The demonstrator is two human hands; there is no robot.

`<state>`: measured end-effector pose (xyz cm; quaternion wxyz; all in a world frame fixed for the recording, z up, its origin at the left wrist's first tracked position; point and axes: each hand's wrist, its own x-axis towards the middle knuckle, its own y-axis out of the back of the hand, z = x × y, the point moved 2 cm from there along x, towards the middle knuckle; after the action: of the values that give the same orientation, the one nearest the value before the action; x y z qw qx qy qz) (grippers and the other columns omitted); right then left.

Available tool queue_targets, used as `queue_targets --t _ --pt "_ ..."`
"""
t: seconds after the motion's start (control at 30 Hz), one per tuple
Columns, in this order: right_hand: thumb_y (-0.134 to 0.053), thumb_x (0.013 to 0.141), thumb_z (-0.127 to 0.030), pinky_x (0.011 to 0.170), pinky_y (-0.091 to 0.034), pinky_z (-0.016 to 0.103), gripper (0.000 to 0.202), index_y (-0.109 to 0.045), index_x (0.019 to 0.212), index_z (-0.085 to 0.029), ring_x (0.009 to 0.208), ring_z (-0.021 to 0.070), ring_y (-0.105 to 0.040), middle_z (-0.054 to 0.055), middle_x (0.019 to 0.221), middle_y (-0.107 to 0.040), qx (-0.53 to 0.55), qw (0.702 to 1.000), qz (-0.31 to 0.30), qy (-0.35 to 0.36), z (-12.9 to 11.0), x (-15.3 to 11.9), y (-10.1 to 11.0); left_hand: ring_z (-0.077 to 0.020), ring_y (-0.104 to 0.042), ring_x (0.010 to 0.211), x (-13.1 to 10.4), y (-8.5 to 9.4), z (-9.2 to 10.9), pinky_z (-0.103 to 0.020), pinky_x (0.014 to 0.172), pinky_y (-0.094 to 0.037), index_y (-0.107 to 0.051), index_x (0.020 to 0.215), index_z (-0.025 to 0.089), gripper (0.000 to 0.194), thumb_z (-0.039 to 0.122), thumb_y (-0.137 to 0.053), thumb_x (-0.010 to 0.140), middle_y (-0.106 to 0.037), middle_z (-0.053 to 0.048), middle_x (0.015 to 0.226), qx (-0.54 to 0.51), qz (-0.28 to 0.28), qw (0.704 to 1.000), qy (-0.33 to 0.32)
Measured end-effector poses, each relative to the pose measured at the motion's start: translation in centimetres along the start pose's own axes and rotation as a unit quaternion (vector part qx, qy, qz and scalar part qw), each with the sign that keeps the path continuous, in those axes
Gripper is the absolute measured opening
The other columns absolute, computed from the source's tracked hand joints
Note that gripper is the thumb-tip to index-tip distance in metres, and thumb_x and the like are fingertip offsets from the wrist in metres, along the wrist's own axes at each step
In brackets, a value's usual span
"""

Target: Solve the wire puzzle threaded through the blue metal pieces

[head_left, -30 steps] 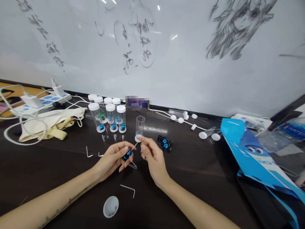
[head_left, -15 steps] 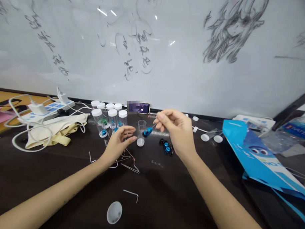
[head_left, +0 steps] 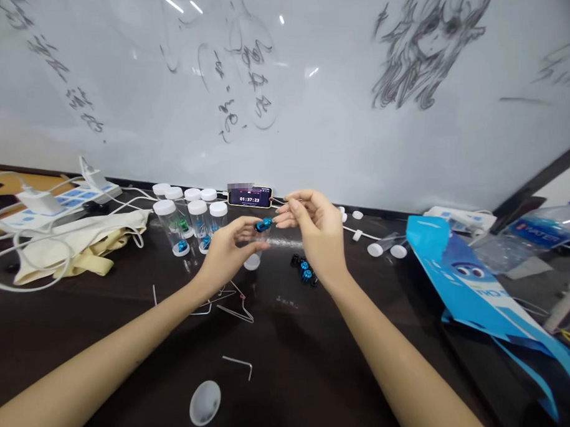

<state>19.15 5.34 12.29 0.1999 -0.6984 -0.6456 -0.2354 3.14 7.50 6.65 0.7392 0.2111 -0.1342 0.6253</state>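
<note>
My left hand (head_left: 227, 246) is wrapped round a clear tube (head_left: 253, 259) that stands upright on the dark table. At the tube's mouth is a small blue metal part (head_left: 263, 225). My right hand (head_left: 316, 228) is just right of it, thumb and fingertips pinched together beside the part's right end. Several more blue and black parts (head_left: 306, 271) lie on the table below my right hand. Clear tubes with white lids (head_left: 197, 208) stand in a group left of my left hand, with blue or green parts inside.
A phone (head_left: 249, 196) leans at the whiteboard's foot. Hex keys (head_left: 238, 361) and a white cap (head_left: 205, 403) lie in front. To the left are a cloth bag (head_left: 80, 242) and power strip (head_left: 63, 205); to the right, a blue bag (head_left: 456, 282) and a bottle (head_left: 542, 232).
My left hand has closed round the clear tube. The blue part, which hung right of the tube, is now at its mouth. My right hand has moved left and up with it.
</note>
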Motion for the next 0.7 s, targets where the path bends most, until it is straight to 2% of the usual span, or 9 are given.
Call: queue_targets --t 0.13,0.23,0.37,0.5,0.6,0.7 --pt "-0.045 0.095 -0.012 0.07 -0.055 0.028 0.024 -0.068 0.099 -0.019 0.07 0.0127 -0.066 0.001 0.081 -0.069 -0.153 0.985 -0.033 0.069 -1.0 -0.2 0.5 -0.0222 -0.069 0.091 0.3 0.9 1.4 -0.037 0.087 -0.056 -0.07 0.109 0.021 0.037 0.021 -0.079 0.073 -0.075 -0.005 0.104 0.076 -0.012 0.997 -0.027" --pt "-0.043 0.092 -0.005 0.073 -0.051 0.029 0.033 -0.072 0.099 -0.017 0.074 0.0146 -0.063 0.004 0.086 -0.069 -0.297 0.942 -0.069 0.142 -1.7 -0.4 0.6 -0.021 -0.07 0.091 0.4 1.0 1.8 -0.037 0.088 -0.056 -0.069 0.113 0.022 0.04 0.02 -0.078 0.074 -0.075 -0.005 0.106 0.109 -0.017 0.993 -0.038" --pt "-0.037 0.09 0.002 0.065 -0.045 0.028 0.042 -0.074 0.104 -0.014 0.069 0.0153 -0.058 0.006 0.086 -0.067 -0.422 0.877 -0.11 0.202 -1.8 -0.7 0.6 -0.0213 -0.07 0.092 0.6 1.1 1.9 -0.036 0.087 -0.058 -0.068 0.116 0.02 0.042 0.019 -0.077 0.075 -0.076 -0.006 0.102 0.107 -0.015 0.993 -0.042" --pt "-0.038 0.088 0.004 0.063 -0.04 0.028 0.042 -0.074 0.099 -0.015 0.072 0.016 -0.057 0.006 0.085 -0.065 -0.481 0.841 -0.135 0.207 -1.2 -0.8 0.5 -0.022 -0.07 0.097 0.7 1.3 2.0 -0.038 0.091 -0.057 -0.068 0.115 0.019 0.039 0.017 -0.074 0.077 -0.075 -0.008 0.105 0.112 -0.019 0.992 -0.049" --pt "-0.041 0.087 0.003 0.061 -0.035 0.028 0.039 -0.074 0.095 -0.016 0.073 0.0162 -0.055 0.006 0.085 -0.064 -0.505 0.827 -0.163 0.187 -0.8 -0.9 0.2 -0.0223 -0.071 0.095 0.7 1.3 2.3 -0.039 0.09 -0.058 -0.07 0.113 0.019 0.037 0.017 -0.075 0.076 -0.076 -0.008 0.105 0.112 -0.027 0.992 -0.054" --pt "-0.044 0.085 -0.001 0.059 -0.03 0.028 0.033 -0.073 0.09 -0.017 0.072 0.0162 -0.052 0.005 0.08 -0.061 -0.519 0.815 -0.194 0.168 -1.0 -1.1 -0.2 -0.0218 -0.072 0.092 0.6 1.1 2.5 -0.038 0.088 -0.059 -0.069 0.114 0.019 0.039 0.016 -0.074 0.076 -0.077 -0.006 0.106 0.086 -0.057 0.993 -0.051"
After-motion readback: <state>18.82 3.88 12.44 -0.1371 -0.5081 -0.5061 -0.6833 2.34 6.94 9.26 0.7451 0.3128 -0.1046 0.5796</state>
